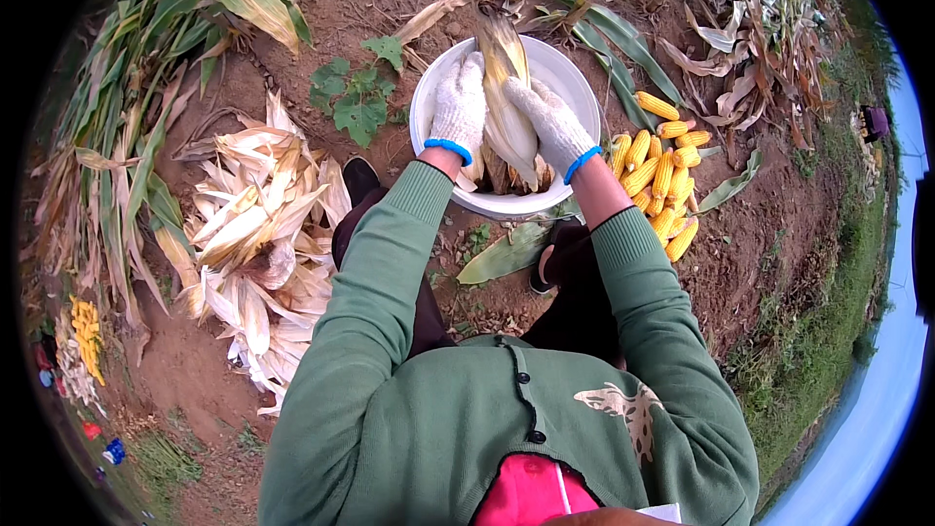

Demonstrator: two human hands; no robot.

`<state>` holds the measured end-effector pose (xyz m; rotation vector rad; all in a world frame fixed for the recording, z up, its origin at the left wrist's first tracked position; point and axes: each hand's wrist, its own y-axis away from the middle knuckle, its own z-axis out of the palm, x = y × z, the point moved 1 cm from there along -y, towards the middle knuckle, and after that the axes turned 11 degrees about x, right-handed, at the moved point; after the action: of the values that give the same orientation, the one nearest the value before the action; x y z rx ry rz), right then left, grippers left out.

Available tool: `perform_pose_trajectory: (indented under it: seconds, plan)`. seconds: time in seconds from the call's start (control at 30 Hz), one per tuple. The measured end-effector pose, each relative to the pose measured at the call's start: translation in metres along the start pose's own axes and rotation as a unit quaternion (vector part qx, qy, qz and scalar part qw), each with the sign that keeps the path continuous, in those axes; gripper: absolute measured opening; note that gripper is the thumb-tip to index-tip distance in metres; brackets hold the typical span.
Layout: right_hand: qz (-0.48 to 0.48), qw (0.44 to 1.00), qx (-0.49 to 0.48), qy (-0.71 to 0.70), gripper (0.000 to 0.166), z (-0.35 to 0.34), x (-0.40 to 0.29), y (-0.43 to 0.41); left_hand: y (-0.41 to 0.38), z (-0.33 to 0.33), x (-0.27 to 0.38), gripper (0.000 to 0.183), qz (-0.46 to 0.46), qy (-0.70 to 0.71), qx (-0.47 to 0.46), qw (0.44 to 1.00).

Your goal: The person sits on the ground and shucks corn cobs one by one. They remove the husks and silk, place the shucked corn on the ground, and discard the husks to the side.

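Observation:
Both of my hands wear white knit work gloves with blue cuffs. Over a white plastic bucket (573, 62) stands an ear of corn in its dry husk (505, 58), its darker end pointing away from me. My right hand (549, 115) grips the husk from the right, with the thumb lying on it. My left hand (460, 102) lies along the husk's left side, fingers together and pointing forward; how firmly it holds is hard to see. Beneath the husk, brown pieces of corn husk (504, 175) show at the near side inside the bucket.
Husked yellow corn ears (661, 172) lie piled right of the bucket. A heap of stripped pale husks (256, 212) spreads at left. Cut corn stalks (109, 139) lie far left, dry stalks (752, 36) far right. A leafy green plant (358, 98) grows beside the bucket.

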<state>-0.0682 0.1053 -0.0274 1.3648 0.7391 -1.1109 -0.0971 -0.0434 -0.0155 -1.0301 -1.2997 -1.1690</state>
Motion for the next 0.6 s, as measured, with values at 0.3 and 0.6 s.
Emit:
perform_pose_trajectory:
  seconds: [0.3, 0.6]
  plan:
    - [-0.078, 0.985, 0.07, 0.134, 0.059, -0.007, -0.008, -0.002, -0.01, 0.016, -0.033, 0.045, -0.201, 0.303, 0.005, 0.931]
    - [-0.03, 0.943, 0.221, -0.246, 0.043, -0.056, -0.029, -0.033, -0.01, 0.006, -0.014, 0.037, -0.274, 0.406, -0.109, 0.865]
